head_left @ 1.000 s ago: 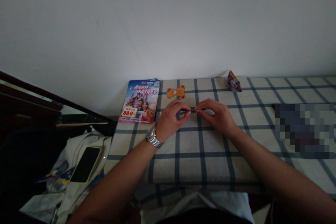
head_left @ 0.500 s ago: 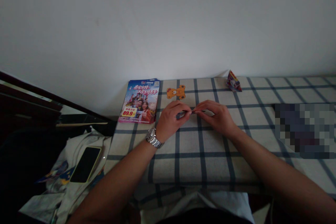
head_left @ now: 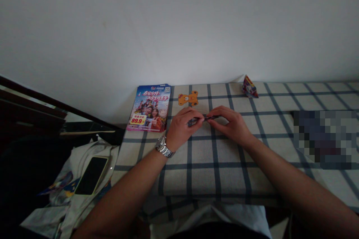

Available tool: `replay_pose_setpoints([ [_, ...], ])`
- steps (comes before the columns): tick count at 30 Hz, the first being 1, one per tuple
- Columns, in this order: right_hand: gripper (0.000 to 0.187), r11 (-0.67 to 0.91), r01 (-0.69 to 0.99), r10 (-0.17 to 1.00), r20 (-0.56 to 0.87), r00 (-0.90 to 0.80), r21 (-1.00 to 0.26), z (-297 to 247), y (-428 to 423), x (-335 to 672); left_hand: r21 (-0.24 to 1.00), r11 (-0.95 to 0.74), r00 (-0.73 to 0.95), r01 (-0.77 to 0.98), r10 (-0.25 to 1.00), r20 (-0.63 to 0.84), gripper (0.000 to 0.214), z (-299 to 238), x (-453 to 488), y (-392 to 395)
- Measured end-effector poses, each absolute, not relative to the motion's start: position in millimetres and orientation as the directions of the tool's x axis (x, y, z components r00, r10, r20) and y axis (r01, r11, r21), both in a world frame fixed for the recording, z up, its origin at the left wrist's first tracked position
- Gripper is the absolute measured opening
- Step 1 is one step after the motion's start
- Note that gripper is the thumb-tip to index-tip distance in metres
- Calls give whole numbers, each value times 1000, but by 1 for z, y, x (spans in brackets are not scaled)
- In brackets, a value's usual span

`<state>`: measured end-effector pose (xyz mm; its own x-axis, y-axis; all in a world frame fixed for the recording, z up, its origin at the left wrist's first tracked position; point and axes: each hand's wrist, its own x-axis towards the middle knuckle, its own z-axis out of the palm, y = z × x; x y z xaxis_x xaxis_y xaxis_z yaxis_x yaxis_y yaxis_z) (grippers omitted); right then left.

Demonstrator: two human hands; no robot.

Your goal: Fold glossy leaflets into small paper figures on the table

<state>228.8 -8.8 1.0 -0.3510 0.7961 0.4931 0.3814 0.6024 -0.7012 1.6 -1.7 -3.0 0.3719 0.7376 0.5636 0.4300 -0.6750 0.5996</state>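
My left hand (head_left: 185, 128), with a metal watch (head_left: 165, 147) on its wrist, pinches one side of a thin, dark, folded-looking strip (head_left: 206, 118) just above the checked cloth. The other side of that strip is pinched by my right hand (head_left: 233, 126), thumb beneath and fingers on top. Both hands nearly meet at the fingertips. Fingers cover much of the strip, so its exact kind cannot be made out. Just beyond my left hand lies an orange bear-shaped cutout (head_left: 188, 98). To the left of that hand sits a stack of printed flyers (head_left: 148, 108).
A folded, colourful paper triangle (head_left: 249, 88) stands near the wall on the checked tablecloth (head_left: 202, 171). A blurred-out flat item (head_left: 325, 138) lies at the right. Down left, a phone (head_left: 92, 175) rests on pale cloth or bags beside the table.
The strip between my fingertips has tilted slightly and shows a little more of its surface. Both hands stay in almost the same place.
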Motion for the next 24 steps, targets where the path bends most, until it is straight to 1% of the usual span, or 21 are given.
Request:
replay_pose_setpoints([
  [9,11,604,393,795,489,-358,-693,2,-9,229,605,-676,392,420,737,551,4,0,2,-3],
  [17,6,607,366,787,473,-395,-705,5,-11,228,598,-687,409,413,727,552,7,-1,3,-4],
  [24,7,615,348,779,477,-407,-707,5,-12,226,593,-692,428,412,722,544,6,0,3,-6],
])
